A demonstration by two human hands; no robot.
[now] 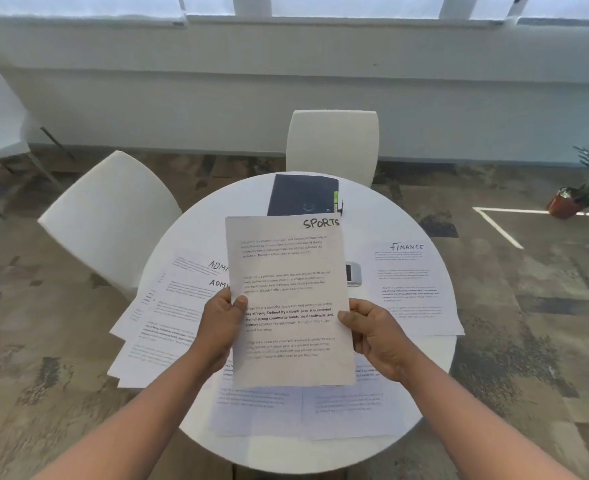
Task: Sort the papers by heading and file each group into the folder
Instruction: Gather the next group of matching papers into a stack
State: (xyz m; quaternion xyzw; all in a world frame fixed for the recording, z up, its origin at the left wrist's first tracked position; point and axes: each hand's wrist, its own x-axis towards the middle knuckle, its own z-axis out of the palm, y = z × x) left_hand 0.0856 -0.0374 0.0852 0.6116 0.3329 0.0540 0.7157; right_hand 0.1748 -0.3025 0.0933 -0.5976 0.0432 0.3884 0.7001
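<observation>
Your left hand (221, 323) and right hand (376, 336) pinch the SPORTS sheet (288, 299) by its side edges, fingers curled behind, thumbs in front, above the round surface (435, 355). Left of that sheet lie ADMIN papers (168, 306); beyond it the dark folder (301, 195); right, a FINANCE paper (412, 285).

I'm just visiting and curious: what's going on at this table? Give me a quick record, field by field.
held sheet: SPORTS paper, lifted above the table, heading at its top right
left hand: grips the sheet's left edge, thumb on front
right hand: grips the sheet's right edge
left pile: overlapping ADMIN papers, some hanging over the rim
right pile: FINANCE paper
near edge: more papers, headings hidden
folder: dark, closed, at the far side
table: round, white
</observation>
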